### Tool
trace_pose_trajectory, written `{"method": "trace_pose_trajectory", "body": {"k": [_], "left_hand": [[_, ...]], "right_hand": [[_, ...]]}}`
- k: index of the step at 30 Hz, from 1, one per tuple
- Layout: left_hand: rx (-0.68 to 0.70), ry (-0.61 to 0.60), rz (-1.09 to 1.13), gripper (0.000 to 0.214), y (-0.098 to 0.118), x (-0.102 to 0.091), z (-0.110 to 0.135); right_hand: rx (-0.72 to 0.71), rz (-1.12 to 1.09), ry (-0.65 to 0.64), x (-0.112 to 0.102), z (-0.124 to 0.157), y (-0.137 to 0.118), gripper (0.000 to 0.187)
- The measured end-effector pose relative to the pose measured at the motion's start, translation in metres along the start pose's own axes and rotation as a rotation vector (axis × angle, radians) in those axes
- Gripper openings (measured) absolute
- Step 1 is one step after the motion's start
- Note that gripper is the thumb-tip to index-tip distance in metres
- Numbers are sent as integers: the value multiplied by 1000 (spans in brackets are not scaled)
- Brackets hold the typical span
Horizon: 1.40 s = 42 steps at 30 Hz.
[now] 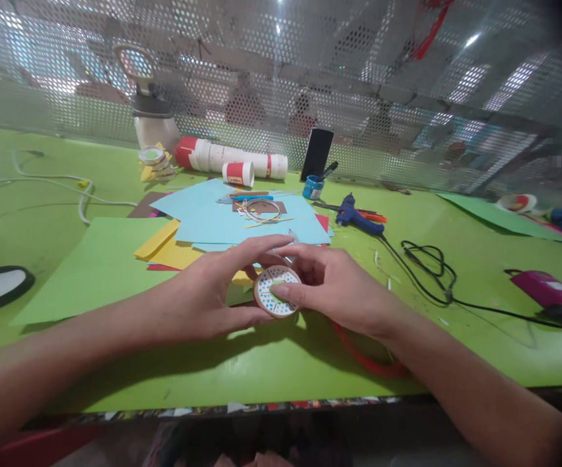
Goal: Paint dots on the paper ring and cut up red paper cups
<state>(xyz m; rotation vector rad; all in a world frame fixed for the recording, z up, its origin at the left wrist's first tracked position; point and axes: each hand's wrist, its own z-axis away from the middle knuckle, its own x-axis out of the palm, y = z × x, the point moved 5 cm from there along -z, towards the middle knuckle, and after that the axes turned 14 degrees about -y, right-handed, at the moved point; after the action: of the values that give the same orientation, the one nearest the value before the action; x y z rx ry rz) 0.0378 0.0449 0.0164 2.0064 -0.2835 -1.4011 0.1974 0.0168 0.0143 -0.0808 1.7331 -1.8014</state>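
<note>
"Where's the piece?"

"The round patterned disc is between both hands, raised over the near part of the green worktop."

"How are the hands set?"

"The left hand grips its rim, thumb along the lower edge and fingers round the far side. The right hand pinches it, thumb on the green centre; its fingertips are hidden behind, so I can't tell exactly where they press."

"What makes that work well?"

"I'd let the left hand steady the rim while the right thumb presses square to the face, with even support behind. A slanting push could skew the centre or smudge the blue marks."

"Anything to watch?"

"Some yellow pieces show just behind the disc. I can't tell whether they're attached, so go lightly there. The glue gun lies well apart."
</note>
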Motion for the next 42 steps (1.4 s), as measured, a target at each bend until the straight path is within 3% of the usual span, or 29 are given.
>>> {"method": "trace_pose_trajectory", "body": {"k": [8, 19, 25, 38, 42], "left_hand": [[29, 8, -43, 75, 1, -3, 0], [56, 18, 20, 77, 7, -5, 1], [21, 28, 13, 77, 5, -7, 4], [-130, 24, 172, 72, -6, -6, 0], [-88, -8, 146, 63, -2, -7, -3]], "right_hand": [[29, 73, 25, -2, 2, -3, 53], [27, -242, -11, -12, 3, -3, 41], [-54, -414, -68, -15, 3, -1, 31], [-85, -506, -8, -11, -7, 5, 45], [-78, -523, 8, -12, -9, 7, 45]]}}
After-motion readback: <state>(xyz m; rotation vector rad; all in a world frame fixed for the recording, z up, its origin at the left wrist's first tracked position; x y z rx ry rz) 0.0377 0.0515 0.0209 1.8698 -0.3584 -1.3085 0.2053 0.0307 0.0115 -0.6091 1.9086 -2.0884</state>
